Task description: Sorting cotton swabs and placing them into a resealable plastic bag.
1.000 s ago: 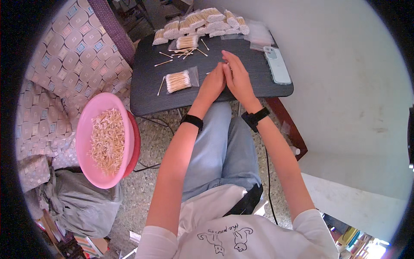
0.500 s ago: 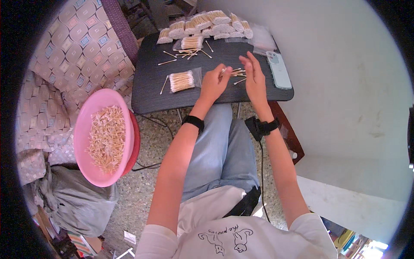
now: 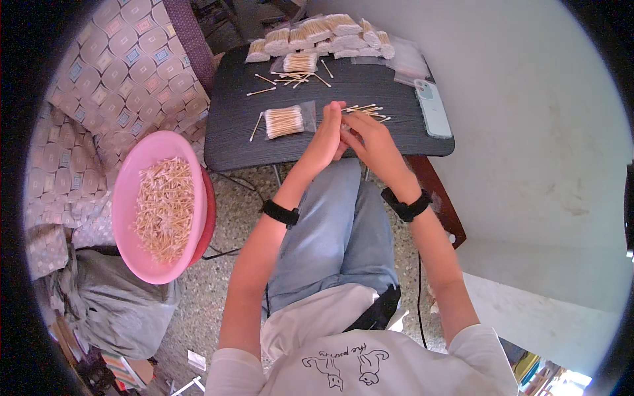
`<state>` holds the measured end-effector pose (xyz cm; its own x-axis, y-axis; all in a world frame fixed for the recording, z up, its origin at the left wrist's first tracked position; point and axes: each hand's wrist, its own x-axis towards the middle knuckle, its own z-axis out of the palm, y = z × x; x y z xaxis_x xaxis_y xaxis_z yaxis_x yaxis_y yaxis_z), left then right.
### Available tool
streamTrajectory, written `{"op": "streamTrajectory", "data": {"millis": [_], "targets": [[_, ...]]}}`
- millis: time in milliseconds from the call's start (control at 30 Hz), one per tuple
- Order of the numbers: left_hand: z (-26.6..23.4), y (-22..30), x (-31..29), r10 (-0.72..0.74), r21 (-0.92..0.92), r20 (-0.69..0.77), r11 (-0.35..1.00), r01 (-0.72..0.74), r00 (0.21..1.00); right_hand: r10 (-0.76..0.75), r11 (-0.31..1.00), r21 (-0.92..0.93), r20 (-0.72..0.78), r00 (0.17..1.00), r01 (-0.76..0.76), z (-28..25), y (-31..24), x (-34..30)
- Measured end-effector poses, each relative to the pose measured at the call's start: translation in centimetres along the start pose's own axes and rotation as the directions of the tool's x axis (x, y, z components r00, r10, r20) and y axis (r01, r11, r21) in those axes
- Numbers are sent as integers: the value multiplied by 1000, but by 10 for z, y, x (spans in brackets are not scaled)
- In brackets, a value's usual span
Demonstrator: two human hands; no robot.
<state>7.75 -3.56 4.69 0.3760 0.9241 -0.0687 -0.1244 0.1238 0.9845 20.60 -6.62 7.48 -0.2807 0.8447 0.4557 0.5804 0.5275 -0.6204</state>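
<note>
My left hand (image 3: 323,141) and my right hand (image 3: 375,142) meet over the front part of the black table. The left hand is on edge, its fingers pressed together. Bent inward, the right fingers touch the left palm; whatever lies between the hands is hidden. Just beyond the right hand is a loose heap of cotton swabs (image 3: 367,111) with wooden sticks and white tips. To the left of my hands lies a clear bag of cotton swabs (image 3: 284,122), with a single cotton swab (image 3: 255,127) beside it.
Filled swab bags (image 3: 317,33) are piled along the back of the table (image 3: 231,142). Loose swabs (image 3: 294,79) lie before another bag (image 3: 300,63). Flat clear bags (image 3: 406,63) and a pale phone (image 3: 434,109) are at the right. A pink basin (image 3: 125,204) of swabs stands lower left.
My right hand has turned inward and moved left to meet the left hand. The left hand has straightened its fingers upright. Both hands were apart before.
</note>
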Motion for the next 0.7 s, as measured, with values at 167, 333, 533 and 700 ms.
{"op": "streamTrajectory", "data": {"millis": [167, 333, 533, 700], "targets": [[-10, 18, -20, -163, 52, 38, 986, 161, 986, -38, 999, 8, 205, 978, 37, -10, -16, 8], [-13, 12, -26, -137, 175, 23, 976, 131, 990, -16, 993, 115, 306, 952, -20, -9, -28, 2], [-23, 1, -21, 287, 507, 3, 825, -249, 958, 256, 956, 91, 204, 945, -279, -6, -18, -13], [-37, -12, -1, 772, 964, -4, 172, -203, 636, 480, 801, 435, -54, 876, -412, 6, 25, -17]]}}
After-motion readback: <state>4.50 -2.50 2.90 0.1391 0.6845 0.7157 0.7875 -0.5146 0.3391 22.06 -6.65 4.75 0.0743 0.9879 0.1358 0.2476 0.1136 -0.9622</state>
